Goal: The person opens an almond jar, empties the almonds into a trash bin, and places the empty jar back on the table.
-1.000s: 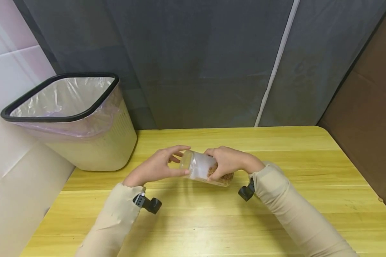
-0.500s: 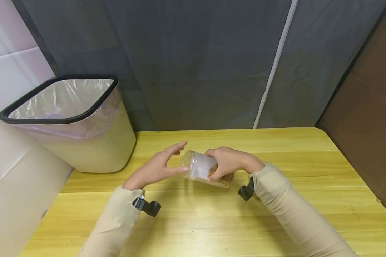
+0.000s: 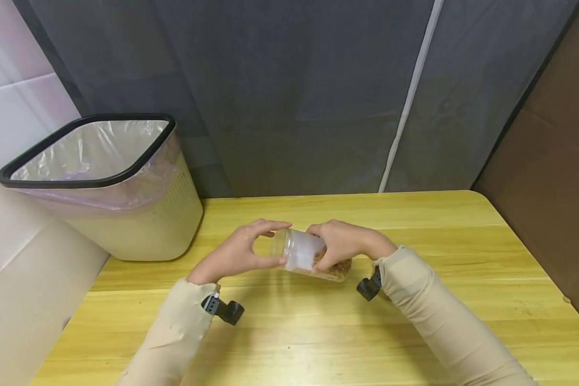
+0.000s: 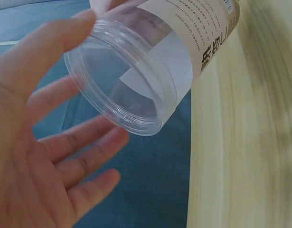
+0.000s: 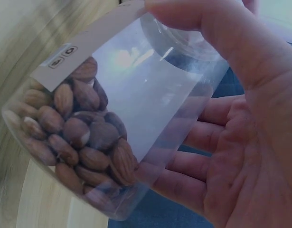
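Note:
A clear plastic jar (image 3: 304, 247), tilted on its side above the table, bears a pale printed label (image 4: 176, 19). Almonds (image 5: 91, 159) lie heaped at its base end. My right hand (image 3: 347, 241) grips the jar body, thumb on the near side and fingers on the far side. At the other end, my left hand (image 3: 238, 251) spans the clear jar lid (image 3: 280, 242) between thumb and index finger. In the left wrist view, the thumb (image 4: 55, 47) lies at the lid's edge, while the other fingers are spread below.
A cream trash bin (image 3: 140, 230) with a black rim and plastic liner stands at the back left of the wooden table (image 3: 289, 343). Grey cloth (image 3: 289, 96) hangs behind the table, and a brown panel (image 3: 550, 155) stands on the right.
My left hand lifted its fingers off the lid, spreading them, then brought them back around it. My right hand keeps its grip, and the jar stays almost in place.

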The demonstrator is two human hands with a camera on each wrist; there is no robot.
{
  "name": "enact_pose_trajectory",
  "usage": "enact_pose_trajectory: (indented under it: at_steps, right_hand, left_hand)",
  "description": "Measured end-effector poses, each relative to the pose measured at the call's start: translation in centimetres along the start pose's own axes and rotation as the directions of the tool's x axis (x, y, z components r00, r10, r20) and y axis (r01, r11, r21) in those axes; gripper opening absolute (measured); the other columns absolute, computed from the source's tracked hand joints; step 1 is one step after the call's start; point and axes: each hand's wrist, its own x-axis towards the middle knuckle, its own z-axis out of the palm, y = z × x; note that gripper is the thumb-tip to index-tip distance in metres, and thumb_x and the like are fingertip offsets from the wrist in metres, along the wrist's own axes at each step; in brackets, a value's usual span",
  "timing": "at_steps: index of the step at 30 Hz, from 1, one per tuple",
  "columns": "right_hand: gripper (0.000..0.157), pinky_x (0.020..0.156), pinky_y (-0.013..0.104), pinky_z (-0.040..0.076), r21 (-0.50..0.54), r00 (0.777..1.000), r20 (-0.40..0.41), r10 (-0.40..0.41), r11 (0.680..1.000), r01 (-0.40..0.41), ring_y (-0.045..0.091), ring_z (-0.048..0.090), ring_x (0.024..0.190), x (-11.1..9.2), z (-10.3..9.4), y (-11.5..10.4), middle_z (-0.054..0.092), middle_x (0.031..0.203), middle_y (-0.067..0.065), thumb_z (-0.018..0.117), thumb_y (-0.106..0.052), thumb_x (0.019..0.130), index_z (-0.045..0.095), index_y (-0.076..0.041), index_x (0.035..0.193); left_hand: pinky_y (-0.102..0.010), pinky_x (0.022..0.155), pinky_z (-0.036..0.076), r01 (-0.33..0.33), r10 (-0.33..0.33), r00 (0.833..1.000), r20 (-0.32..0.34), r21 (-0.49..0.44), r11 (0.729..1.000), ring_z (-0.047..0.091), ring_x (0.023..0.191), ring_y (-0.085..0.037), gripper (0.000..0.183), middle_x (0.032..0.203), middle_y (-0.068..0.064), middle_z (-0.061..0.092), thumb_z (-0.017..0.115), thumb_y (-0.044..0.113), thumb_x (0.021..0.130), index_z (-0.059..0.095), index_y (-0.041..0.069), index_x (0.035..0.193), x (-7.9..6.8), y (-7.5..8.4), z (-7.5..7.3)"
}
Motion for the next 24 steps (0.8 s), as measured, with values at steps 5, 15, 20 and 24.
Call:
enact_pose_trajectory:
  at_steps: [5,15,20,24]
  right_hand:
    - [0.064,0.064,0.026,0.046,0.003,1.0,0.007,-0.006,1.0,0.006,0.011,0.054,0.075,0.05,-0.03,-0.18,0.06,0.096,0.003,0.074,-0.03,0.07,0.051,-0.003,0.123]
    - [0.061,0.065,0.026,0.047,0.006,1.0,0.009,0.004,1.0,-0.004,0.012,0.055,0.076,0.11,-0.02,-0.01,0.06,0.096,0.003,0.073,-0.029,0.069,0.052,-0.004,0.121]
    - [0.061,0.065,0.027,0.047,0.006,1.0,0.009,0.024,1.0,-0.024,0.012,0.055,0.077,-0.12,-0.19,0.05,0.06,0.096,0.002,0.073,-0.029,0.069,0.053,-0.006,0.121]
    - [0.06,0.065,0.026,0.047,0.004,1.0,0.011,0.017,1.0,-0.017,0.012,0.056,0.078,-0.13,-0.25,0.12,0.06,0.096,0.002,0.073,-0.028,0.069,0.053,-0.004,0.12]
  left_hand:
    - [-0.036,0.077,0.049,0.151,-0.15,0.989,0.013,-0.02,0.988,0.057,0.098,-0.019,0.061,0.121,-0.001,0.055,0.066,0.05,0.078,0.05,0.024,0.131,0.1,0.25,-0.11]
    - [-0.043,0.081,0.047,0.265,-0.263,0.963,0.054,-0.038,0.963,0.054,0.105,-0.022,0.064,0.124,-0.006,0.053,0.048,0.056,0.088,0.04,0.018,0.138,0.07,-0.03,0.3]
    - [-0.052,0.093,0.036,0.125,-0.124,0.992,0.032,-0.036,0.991,0.037,0.124,-0.024,0.07,0.14,0.003,0.035,0.063,0.05,0.081,0.034,0.028,0.14,-0.5,-0.3,0.27]
    - [-0.05,0.097,0.033,0.01,-0.008,0.999,0.037,-0.046,0.999,0.034,0.126,-0.022,0.08,0.139,0.004,0.036,0.08,0.029,0.071,0.038,0.025,0.139,-0.64,-0.39,0.16]
